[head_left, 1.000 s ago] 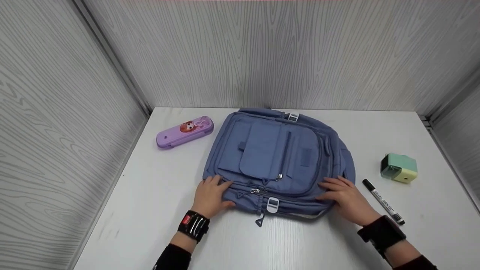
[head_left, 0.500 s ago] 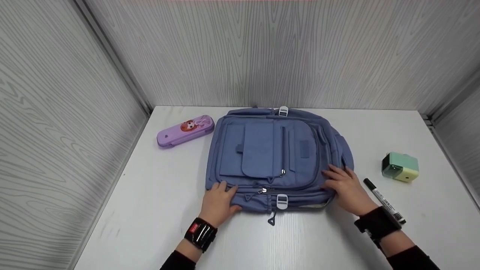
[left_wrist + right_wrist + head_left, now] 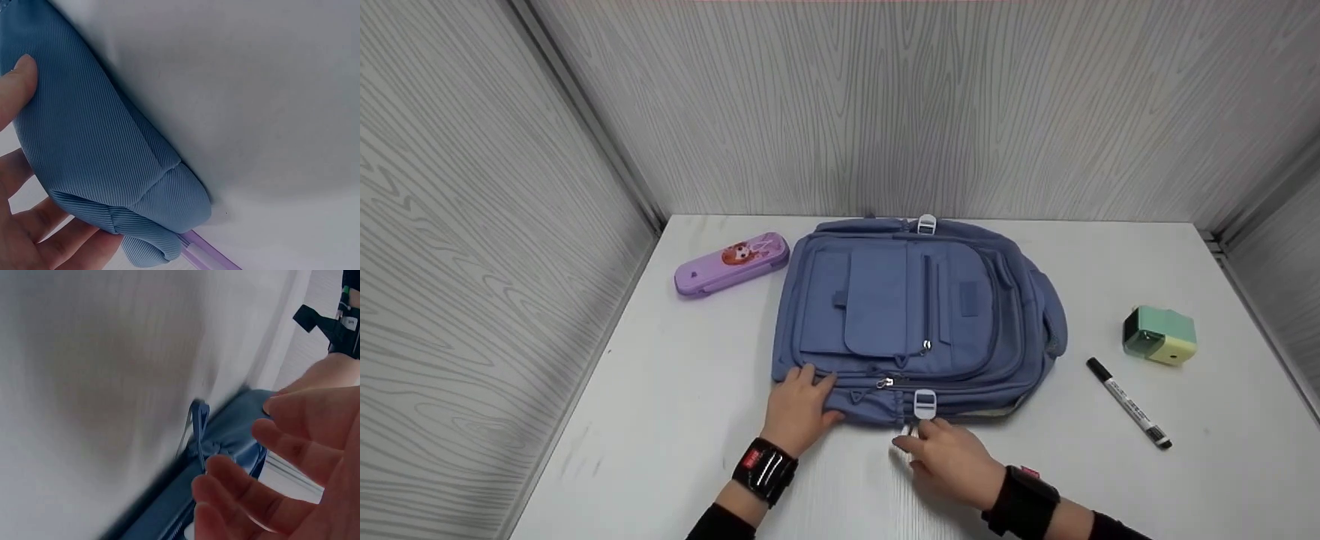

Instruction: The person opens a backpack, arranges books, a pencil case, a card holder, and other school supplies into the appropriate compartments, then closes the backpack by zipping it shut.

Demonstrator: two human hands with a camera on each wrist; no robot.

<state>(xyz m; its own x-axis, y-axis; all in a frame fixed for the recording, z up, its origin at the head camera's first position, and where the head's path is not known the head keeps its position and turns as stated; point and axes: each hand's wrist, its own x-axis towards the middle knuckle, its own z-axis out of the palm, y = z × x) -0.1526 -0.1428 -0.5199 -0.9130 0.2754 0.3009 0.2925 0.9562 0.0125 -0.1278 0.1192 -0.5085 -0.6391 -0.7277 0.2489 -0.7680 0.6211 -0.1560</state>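
Observation:
A blue backpack (image 3: 877, 300) lies flat, front side up, on the white table. My left hand (image 3: 797, 412) grips its near left corner; in the left wrist view the thumb lies on the ribbed blue side (image 3: 84, 124) and the fingers (image 3: 73, 242) on the opposite side. At the near edge, just below a white buckle (image 3: 925, 404), is my right hand (image 3: 956, 461). Its fingers are spread and loosely bent beside a blue pull loop (image 3: 199, 419) in the right wrist view, with no clear grip on it. A metal zipper pull (image 3: 886, 383) lies left of the buckle.
A purple pencil case (image 3: 732, 264) lies left of the backpack. On the right are a black-capped marker (image 3: 1129, 403) and a green and yellow box-shaped object (image 3: 1160, 335). Grey wood-grain panels (image 3: 840, 112) stand behind and at both sides.
My right hand has left the backpack's right end and moved left to the near edge by the buckle. The backpack has turned slightly and straightened, my left hand staying at its corner.

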